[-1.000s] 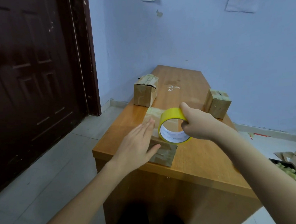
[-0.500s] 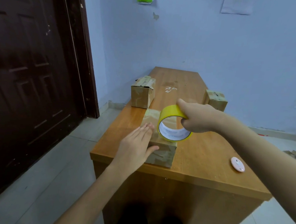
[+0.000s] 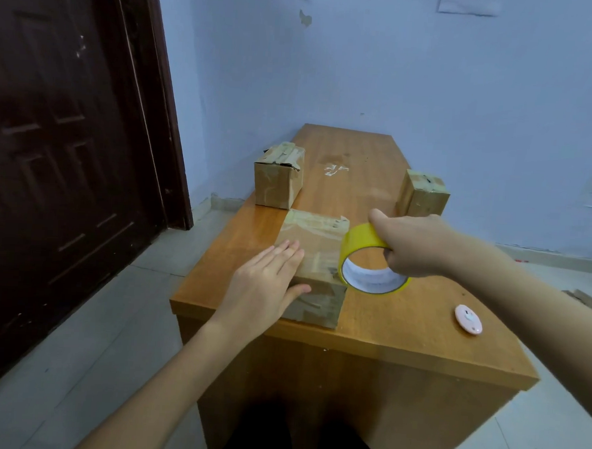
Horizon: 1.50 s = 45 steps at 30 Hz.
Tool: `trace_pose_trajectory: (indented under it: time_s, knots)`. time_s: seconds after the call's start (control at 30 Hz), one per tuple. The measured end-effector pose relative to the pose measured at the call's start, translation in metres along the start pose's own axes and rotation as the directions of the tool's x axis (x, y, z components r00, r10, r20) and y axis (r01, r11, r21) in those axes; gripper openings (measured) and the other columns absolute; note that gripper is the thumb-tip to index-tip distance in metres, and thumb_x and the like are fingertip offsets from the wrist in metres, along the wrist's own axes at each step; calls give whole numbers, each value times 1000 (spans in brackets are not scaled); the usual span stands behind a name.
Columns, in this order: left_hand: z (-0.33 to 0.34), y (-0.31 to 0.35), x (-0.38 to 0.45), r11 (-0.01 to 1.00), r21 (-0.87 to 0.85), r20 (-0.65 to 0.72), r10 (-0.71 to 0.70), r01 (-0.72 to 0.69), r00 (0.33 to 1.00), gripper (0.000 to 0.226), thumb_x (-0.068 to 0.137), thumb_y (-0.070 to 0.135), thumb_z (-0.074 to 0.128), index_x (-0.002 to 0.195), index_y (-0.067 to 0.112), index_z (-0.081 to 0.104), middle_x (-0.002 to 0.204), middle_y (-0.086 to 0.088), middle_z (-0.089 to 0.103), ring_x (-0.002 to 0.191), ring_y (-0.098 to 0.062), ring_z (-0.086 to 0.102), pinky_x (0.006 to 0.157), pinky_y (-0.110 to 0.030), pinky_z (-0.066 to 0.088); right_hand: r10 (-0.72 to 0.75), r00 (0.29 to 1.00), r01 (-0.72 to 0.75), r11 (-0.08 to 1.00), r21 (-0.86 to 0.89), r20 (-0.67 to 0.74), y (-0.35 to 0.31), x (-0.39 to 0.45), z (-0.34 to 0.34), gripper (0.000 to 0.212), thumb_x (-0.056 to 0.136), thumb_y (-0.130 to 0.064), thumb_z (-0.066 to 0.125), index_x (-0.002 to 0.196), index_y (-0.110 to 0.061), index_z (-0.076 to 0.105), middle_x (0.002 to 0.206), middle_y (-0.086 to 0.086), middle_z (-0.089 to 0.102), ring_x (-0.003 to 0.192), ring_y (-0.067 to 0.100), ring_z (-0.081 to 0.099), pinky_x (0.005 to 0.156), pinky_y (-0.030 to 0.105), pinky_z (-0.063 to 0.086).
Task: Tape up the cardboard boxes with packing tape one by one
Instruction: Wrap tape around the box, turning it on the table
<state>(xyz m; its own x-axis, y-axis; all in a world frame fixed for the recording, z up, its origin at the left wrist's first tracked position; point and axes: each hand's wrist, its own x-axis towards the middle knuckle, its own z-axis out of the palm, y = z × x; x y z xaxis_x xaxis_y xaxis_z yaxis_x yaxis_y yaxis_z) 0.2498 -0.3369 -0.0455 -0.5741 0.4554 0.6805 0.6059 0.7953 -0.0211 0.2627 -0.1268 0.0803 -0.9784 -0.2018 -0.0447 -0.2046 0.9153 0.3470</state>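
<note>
Left hand point(image 3: 267, 284) flattens box point(image 3: 315, 256) (right hand point(image 3: 411, 246) grips tape roll point(image 3: 368, 262)).

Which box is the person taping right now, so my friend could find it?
Look at the wooden desk by the blue wall. It is the cardboard box nearest the front edge. Unlike the two boxes farther back, the left hand lies flat on it and the yellow tape roll hangs beside it.

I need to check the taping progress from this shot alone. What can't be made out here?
Head view only:
- Left part of the near box: covered by the left hand.
- Whether a tape strip runs from the tape roll to that box: clear tape, too faint; the right hand hides part of the roll.
- Far sides of the back-left box and back-right box: face away.
- Pink object: too small to identify.
</note>
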Motion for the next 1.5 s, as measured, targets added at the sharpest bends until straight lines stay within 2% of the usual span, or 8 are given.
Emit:
trace_pose_trajectory:
  time_s: [0.33, 0.57, 0.9, 1.0, 1.07, 1.17, 1.33, 1.5]
  knots:
    - [-1, 3, 2, 1000, -8, 61, -24, 25, 998, 52, 83, 37, 66, 120, 1, 61, 125, -12, 60, 118, -23, 56, 100, -34, 39, 1, 995, 13, 991, -135, 105, 2, -2, 9, 21, 91, -6, 39, 98, -14, 21, 66, -2, 42, 55, 14, 38, 50, 27, 25]
    - [-2, 6, 4, 998, -22, 112, -51, 54, 992, 54, 82, 36, 68, 122, 1, 60, 127, -12, 59, 119, -23, 55, 101, -37, 41, 7, 988, 25, 980, -198, 157, 5, -10, 27, 29, 92, -4, 38, 120, -10, 30, 68, -3, 40, 54, 13, 36, 48, 26, 22]
    - [-6, 9, 5, 996, -11, 156, -84, 86, 984, 56, 85, 38, 65, 128, 3, 56, 131, -11, 56, 123, -23, 52, 104, -36, 33, 29, 995, -12, 983, -183, 94, -17, -5, 46, 21, 91, -1, 43, 100, -12, 28, 67, -1, 37, 52, 13, 33, 46, 25, 20]
    - [-11, 13, 7, 996, -25, 191, -77, 83, 979, 65, 85, 40, 64, 140, 11, 42, 135, -10, 53, 127, -23, 48, 106, -32, 30, 25, 997, -11, 985, -172, 79, -19, -2, 47, 21, 91, -1, 43, 97, -11, 26, 67, -1, 37, 52, 13, 33, 46, 25, 20]
    - [-14, 16, 11, 998, 14, 222, -56, 54, 973, 68, 86, 46, 58, 144, 19, 36, 140, -10, 47, 133, -23, 41, 109, -31, 24, 27, 997, -14, 986, -167, 77, -19, 0, 48, 20, 92, -1, 44, 97, -11, 27, 66, -2, 38, 51, 12, 34, 46, 25, 20]
    - [-17, 31, 23, 986, 164, 247, -17, -24, 969, 66, 83, 52, 56, 135, 13, 50, 143, -15, 43, 137, -28, 33, 115, -40, 22, 39, 996, -24, 984, -177, 83, -21, 0, 48, 20, 92, -2, 45, 107, -10, 35, 66, -2, 38, 51, 12, 35, 45, 24, 20]
    - [7, 60, 27, 989, 45, 269, 124, -141, 955, 60, 99, 35, 32, 149, 8, 14, 157, -7, 14, 145, -19, 9, 116, -29, -2, 60, 993, -42, 984, -176, 97, -22, -1, 48, 17, 94, -6, 46, 106, -11, 35, 68, -3, 36, 52, 11, 35, 46, 24, 20]
    - [12, 54, 23, 997, -68, 216, 59, -46, 975, 58, 99, 24, 40, 149, 12, 14, 157, -2, 14, 144, -14, 11, 113, -20, -4, 76, 992, -59, 983, -172, 99, -23, -2, 50, 28, 94, -5, 44, 121, -7, 37, 68, -1, 36, 53, 11, 34, 46, 24, 21]
